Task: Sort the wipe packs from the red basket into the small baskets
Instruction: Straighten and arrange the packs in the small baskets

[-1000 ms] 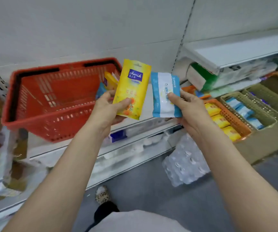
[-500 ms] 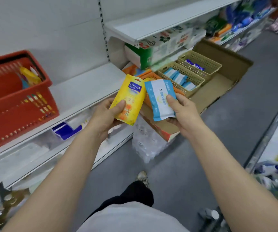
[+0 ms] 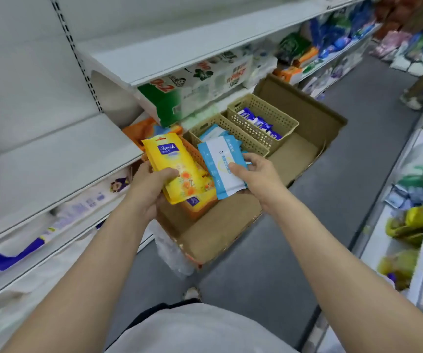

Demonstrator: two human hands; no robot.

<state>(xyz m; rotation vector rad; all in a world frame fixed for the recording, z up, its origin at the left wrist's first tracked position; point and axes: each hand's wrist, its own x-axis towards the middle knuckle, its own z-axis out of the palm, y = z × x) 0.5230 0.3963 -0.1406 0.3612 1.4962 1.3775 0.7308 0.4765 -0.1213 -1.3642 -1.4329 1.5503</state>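
Observation:
My left hand (image 3: 151, 189) grips a yellow wipe pack (image 3: 177, 166) with orange flowers and a blue label, held over the orange small basket (image 3: 196, 155) that holds more yellow packs. My right hand (image 3: 260, 174) pinches a light blue and white wipe pack (image 3: 220, 166) just in front of the middle tan basket (image 3: 241, 135), which holds similar blue-white packs. A third tan basket (image 3: 279, 115) further right contains dark blue packs. All three small baskets sit in an open cardboard box (image 3: 230, 225). The red basket is out of view.
White shelves (image 3: 52, 159) run along the left, with tissue packs (image 3: 192, 90) under the upper shelf. A clear plastic bundle (image 3: 172, 253) leans at the box's near corner. Grey aisle floor (image 3: 332, 200) lies right of the box; another stocked shelf (image 3: 408, 225) is on the far right.
The view has swung right, away from the red basket, toward the cardboard box. Both hands carried their packs down and forward until they hang just over the small baskets.

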